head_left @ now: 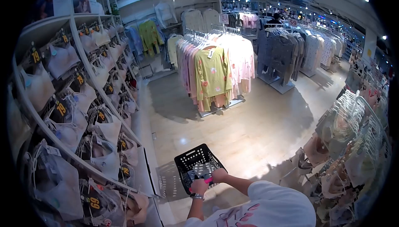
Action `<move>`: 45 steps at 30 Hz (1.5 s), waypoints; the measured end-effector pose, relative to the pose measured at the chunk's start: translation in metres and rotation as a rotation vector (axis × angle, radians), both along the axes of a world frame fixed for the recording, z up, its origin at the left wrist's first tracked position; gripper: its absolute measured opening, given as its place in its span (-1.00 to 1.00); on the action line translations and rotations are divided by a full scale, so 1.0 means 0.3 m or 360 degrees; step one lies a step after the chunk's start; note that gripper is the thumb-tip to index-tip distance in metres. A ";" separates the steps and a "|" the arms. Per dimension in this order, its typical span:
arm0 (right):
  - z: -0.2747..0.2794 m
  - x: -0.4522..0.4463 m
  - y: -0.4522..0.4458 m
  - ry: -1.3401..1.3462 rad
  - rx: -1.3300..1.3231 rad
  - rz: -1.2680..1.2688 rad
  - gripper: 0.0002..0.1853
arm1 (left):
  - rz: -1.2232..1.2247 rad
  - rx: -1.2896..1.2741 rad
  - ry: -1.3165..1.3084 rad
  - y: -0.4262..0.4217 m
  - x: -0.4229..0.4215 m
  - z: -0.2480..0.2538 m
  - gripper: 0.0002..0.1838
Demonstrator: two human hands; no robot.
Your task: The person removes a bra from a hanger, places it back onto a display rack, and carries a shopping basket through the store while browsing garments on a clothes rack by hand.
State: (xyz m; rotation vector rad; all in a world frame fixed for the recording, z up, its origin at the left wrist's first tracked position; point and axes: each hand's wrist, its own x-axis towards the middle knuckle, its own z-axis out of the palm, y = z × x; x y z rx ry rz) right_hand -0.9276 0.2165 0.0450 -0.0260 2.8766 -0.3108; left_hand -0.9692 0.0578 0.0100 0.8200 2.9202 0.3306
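Note:
A black perforated shopping basket (pixel 189 155) hangs low in front of me, over the pale floor. Its pink handle (pixel 208 180) runs between my two fists. My left hand (pixel 199 186), with a watch (pixel 196 196) on its wrist, is closed round the handle's left part. On the right part, my right hand (pixel 219 175) is closed as well, near the basket's right rim. Greyish shapes show through or inside the basket; I cannot make out what they are.
Shelving with hanging bras (pixel 104 160) and price tags lines my left. A rack of pyjamas (pixel 213 71) stands ahead, with grey garments (pixel 282 52) behind it. Hangers with underwear (pixel 332 152) crowd the right. Pale floor (pixel 257 123) runs between them. A person (pixel 274 20) is far back.

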 end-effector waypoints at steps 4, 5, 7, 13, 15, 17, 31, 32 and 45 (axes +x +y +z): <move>-0.053 -0.087 0.005 -0.0072 0.0026 -0.0069 -0.73 | -0.0096 -0.0011 -0.0075 0.003 -0.106 0.006 -0.66; -0.066 -0.111 0.002 -0.0085 0.0061 -0.0068 -0.72 | -0.0085 -0.0014 -0.0086 0.004 -0.128 0.020 -0.66; -0.113 -0.172 0.018 -0.0098 0.0127 -0.0065 -0.71 | -0.0063 -0.0022 -0.0094 0.011 -0.172 0.062 -0.65; -0.092 -0.312 0.051 0.0017 0.0089 -0.0083 -0.71 | -0.0113 0.0001 -0.0087 0.048 -0.349 0.012 -0.66; -0.106 -0.364 0.076 0.0064 0.0076 -0.0104 -0.71 | -0.0125 0.0024 -0.0048 0.071 -0.407 -0.012 -0.67; -0.111 -0.427 0.106 0.0021 0.0095 -0.0060 -0.72 | -0.0112 0.0016 -0.0071 0.100 -0.463 -0.033 -0.69; -0.054 -0.966 0.369 0.0174 -0.0117 0.0100 -0.76 | 0.0070 -0.0102 -0.0079 0.342 -0.958 0.018 -0.72; -0.059 -1.008 0.381 0.0178 -0.0109 0.0123 -0.76 | 0.0095 -0.0110 -0.0090 0.357 -0.990 0.018 -0.72; -0.057 -1.434 0.481 0.0147 -0.0165 0.0229 -0.80 | 0.0292 -0.0126 -0.0155 0.457 -1.367 0.064 -0.70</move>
